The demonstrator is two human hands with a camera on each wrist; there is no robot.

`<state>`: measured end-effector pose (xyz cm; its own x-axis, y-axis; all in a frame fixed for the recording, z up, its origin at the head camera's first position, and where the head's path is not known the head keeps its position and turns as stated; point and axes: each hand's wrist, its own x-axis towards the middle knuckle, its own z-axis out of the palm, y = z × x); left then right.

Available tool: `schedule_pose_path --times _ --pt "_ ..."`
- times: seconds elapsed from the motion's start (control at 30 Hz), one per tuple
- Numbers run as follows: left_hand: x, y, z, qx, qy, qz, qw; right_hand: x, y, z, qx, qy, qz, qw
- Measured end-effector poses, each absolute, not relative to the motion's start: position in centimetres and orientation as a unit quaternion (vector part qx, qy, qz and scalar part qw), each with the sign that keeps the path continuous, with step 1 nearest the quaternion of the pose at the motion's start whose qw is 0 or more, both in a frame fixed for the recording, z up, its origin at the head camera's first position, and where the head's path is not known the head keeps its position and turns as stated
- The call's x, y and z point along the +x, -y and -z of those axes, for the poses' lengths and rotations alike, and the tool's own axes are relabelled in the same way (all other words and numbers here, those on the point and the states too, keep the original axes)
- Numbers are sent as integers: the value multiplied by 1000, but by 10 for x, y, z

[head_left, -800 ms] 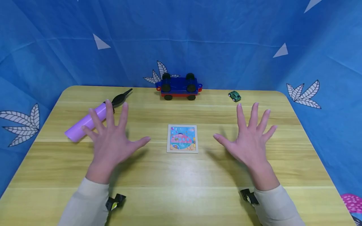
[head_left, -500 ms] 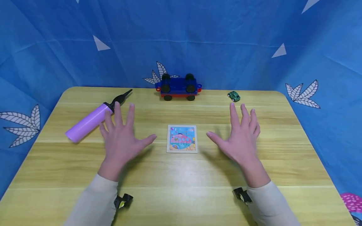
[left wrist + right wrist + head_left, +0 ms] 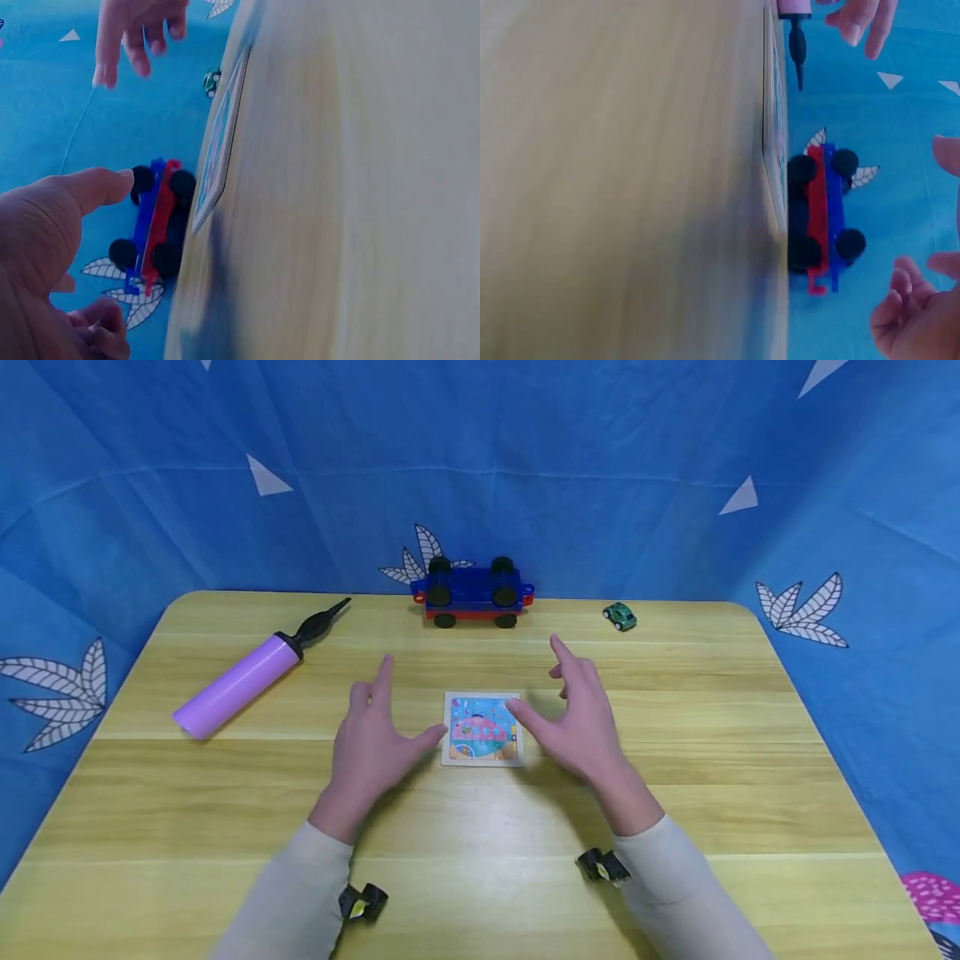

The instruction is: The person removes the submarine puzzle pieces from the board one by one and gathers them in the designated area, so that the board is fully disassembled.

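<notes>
The two light sleeves, left sleeve [image 3: 288, 893] and right sleeve [image 3: 686, 889], enter from the near edge of view over the wooden table [image 3: 480, 877]; each carries a small black wrist device, the left device [image 3: 363, 902] and the right device [image 3: 602, 865], on its inner side. The left hand [image 3: 373, 745] is positioned above the table, left of centre: the thumb is spread from the fingers and points toward the puzzle, one finger is extended forward, and others are loosely bent. The right hand [image 3: 583, 727] is raised on the opposite side: the thumb is spread and overlaps the puzzle's upper right corner in the head view, one finger is extended forward, and the remaining fingers are bent beneath it. The square puzzle [image 3: 480, 731], a pale frame around a pink figure on a blue ground, lies flat on the table between the hands. Farther left, a purple cylinder [image 3: 238, 685] with a black tapered nozzle [image 3: 315, 625] lies diagonally, nozzle toward the far edge. A green toy car [image 3: 620, 617] rests near the far edge, at right. A blue-and-red toy [image 3: 474, 602] with black wheels at top and bottom stands at the far edge, behind the puzzle. A blue printed cloth [image 3: 600, 443] hangs behind the table.
</notes>
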<state>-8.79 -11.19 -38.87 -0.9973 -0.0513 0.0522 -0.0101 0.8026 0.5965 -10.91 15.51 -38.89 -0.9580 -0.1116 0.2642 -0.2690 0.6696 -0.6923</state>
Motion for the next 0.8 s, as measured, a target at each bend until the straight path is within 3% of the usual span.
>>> schedule_pose_path --times 0.33,0.8 --pt "-86 83 400 -3 939 345 -20 -124 -130 400 132 882 -450 48" --pt "-87 67 412 -14 912 406 -53 -138 -107 417 171 864 -472 -34"
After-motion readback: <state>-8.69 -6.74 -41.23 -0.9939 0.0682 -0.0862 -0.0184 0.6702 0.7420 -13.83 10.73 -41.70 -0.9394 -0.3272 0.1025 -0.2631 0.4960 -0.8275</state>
